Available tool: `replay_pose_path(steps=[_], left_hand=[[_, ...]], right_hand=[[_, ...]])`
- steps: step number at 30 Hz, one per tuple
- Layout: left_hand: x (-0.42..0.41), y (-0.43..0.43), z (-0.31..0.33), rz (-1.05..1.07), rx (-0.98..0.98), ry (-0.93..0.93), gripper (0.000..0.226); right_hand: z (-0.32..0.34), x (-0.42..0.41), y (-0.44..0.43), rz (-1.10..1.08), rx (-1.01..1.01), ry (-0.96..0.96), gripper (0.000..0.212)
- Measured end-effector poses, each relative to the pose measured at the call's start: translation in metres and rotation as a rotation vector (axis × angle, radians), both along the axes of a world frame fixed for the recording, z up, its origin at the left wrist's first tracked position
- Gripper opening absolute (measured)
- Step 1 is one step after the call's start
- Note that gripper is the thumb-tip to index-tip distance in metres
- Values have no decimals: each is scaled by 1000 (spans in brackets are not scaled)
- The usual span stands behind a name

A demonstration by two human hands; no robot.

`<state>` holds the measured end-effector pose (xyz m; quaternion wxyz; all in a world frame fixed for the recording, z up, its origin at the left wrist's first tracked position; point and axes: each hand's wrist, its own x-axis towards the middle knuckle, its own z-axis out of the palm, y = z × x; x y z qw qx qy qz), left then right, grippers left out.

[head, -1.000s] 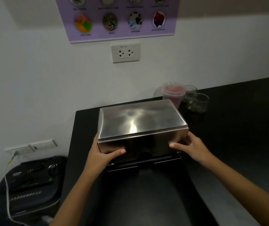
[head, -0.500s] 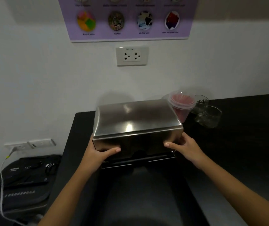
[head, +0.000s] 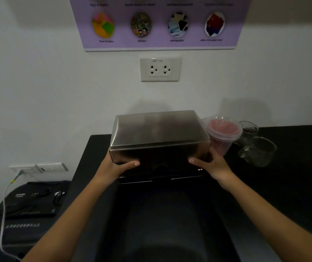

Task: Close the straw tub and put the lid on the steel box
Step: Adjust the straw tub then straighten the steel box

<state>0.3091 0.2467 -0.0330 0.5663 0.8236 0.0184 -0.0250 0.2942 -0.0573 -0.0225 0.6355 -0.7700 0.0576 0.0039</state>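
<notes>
- With my left hand (head: 116,167) and right hand (head: 211,164) clamped on its sides, the steel lid (head: 159,133) hovers over the box base (head: 161,177) between them.
- The straw tub (head: 222,133), beyond my right hand, looks closed.
- Next: lower squarely.

One steel box (head: 160,133) stands on the single black counter (head: 293,186), and everything else is counted around it. Two hands grip it: the left hand (head: 113,167) at its left front corner, the right hand (head: 211,164) at its right front corner. Just right of the box is one straw tub (head: 222,133), capped, with two clear glass cups (head: 256,151) beyond that. Above the box hang one double wall socket (head: 160,69) and one purple poster (head: 159,23). Down to its left are one low outlet strip (head: 38,168) and one black machine (head: 24,214).
</notes>
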Motion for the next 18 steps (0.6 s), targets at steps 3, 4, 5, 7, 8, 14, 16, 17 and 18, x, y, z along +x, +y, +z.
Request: replay_pose_path(steps=[3, 4, 5, 7, 8, 14, 16, 17, 18], left_hand=[[13, 3, 2, -12, 20, 4, 100], [16, 3, 2, -21, 18, 4, 100], [20, 3, 3, -30, 13, 3, 101], [26, 3, 3, -36, 2, 4, 102], [29, 3, 2, -39, -2, 5, 103], [47, 6, -1, -24, -8, 25, 103], [52, 7, -1, -25, 2, 24, 100], [54, 7, 0, -28, 7, 24, 98], [56, 7, 0, -29, 11, 24, 97]], right_hand=[[-2, 12, 0, -3, 13, -28, 42], [-3, 16, 0, 2, 10, -37, 42], [-3, 19, 1, 5, 6, -42, 43], [-5, 25, 4, -1, -1, -50, 46], [-7, 28, 4, -12, -4, -58, 49], [-8, 38, 10, -9, -22, -96, 47], [-8, 41, 11, -7, -31, -101, 48], [-8, 42, 11, -7, -38, -100, 49], [-8, 44, 11, -6, -43, -95, 49]])
